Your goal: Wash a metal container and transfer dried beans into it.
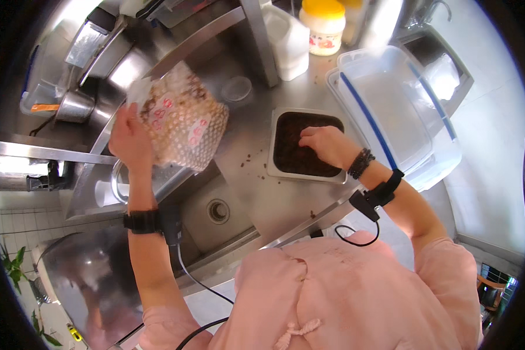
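Note:
My left hand (131,138) grips the edge of a patterned bag (177,131) with white labels bearing red writing. The bag hangs raised over the sink area, with pale and brown contents showing through. My right hand (330,144) is over a rectangular metal pan (308,178), its fingertips bunched at the dark brown granular contents (288,146). Whether anything is pinched between those fingers is hidden. Small brown bits (248,161) lie scattered on the steel counter (253,197) left of the pan.
Clear plastic containers with blue edges (393,109) stand right of the pan. At the back are a white jug (284,43) and a yellow-lidded jar (323,28). A sink drain (218,211) is below the bag. A round clear lid (236,89) lies behind; a steel pot (75,106) sits left.

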The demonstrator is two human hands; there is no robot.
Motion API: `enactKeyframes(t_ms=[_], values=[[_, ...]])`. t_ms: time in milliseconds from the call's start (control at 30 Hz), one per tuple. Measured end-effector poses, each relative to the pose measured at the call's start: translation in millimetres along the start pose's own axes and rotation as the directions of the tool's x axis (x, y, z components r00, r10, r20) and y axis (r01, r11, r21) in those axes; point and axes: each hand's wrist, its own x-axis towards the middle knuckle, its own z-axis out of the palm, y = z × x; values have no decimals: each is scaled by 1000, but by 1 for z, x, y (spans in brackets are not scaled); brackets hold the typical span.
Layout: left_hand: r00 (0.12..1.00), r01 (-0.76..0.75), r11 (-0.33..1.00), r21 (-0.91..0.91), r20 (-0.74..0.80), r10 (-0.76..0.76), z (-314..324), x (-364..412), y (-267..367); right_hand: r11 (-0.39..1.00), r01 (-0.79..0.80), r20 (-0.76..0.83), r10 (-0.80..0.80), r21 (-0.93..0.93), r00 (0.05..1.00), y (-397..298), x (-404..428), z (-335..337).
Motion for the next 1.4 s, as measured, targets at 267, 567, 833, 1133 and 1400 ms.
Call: enactKeyframes(t_ms=[267,567,833,1133,1400], values=[[993,-35,947,320,122,-5,-20,2,-3,996,81,-141,-83,-24,986,2,3,-7],[990,-118,954,276,112,90,-52,-24,37,997,-77,83,75,14,994,-9,22,-6],[976,-137,967,213,195,96,-44,-40,31,988,81,71,-91,131,993,5,14,-7],[939,-34,856,515,311,-149,-24,-37,-19,991,-135,95,137,-21,986,4,6,-7],[961,-180,982,-51,201,187,-52,-57,59,979,-192,25,194,-62,981,18,13,8]])
